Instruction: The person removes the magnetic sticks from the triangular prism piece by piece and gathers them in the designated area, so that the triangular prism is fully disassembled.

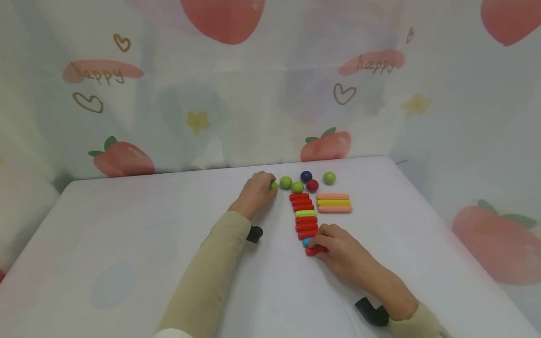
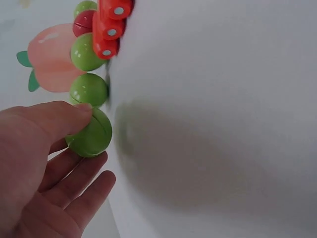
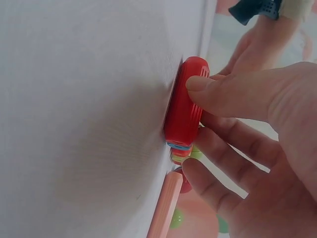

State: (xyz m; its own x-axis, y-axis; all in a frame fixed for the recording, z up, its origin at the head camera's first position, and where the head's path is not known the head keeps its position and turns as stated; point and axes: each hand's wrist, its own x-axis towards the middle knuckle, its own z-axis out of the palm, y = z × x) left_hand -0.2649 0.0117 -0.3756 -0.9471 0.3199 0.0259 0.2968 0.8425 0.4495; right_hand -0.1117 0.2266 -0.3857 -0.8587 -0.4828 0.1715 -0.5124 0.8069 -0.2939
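Observation:
My left hand (image 1: pixel 254 193) pinches a glossy green ball (image 2: pixel 94 135) between thumb and fingers, at the left end of a cluster of balls. Right beside it sits another green ball (image 2: pixel 89 90). In the right wrist view, the thumb and fingers of my right hand (image 3: pixel 247 144) grip a red magnetic rod (image 3: pixel 185 111) lying on the table. This rod is at the near end of a column. Just behind it is a blue rod (image 1: pixel 306 242), partly covered by my fingers. Farther up come several red rods (image 1: pixel 306 227) and a lime rod (image 1: pixel 305 213).
Two pink rods (image 1: pixel 335 209) with a yellow rod (image 1: pixel 333 203) between them lie right of the column. Behind stand a dark blue ball (image 1: pixel 306 176), a red ball (image 1: pixel 312 185) and a separate green ball (image 1: pixel 329 178). A printed cloth (image 1: pixel 253 94) hangs behind the white table (image 1: pixel 139 244).

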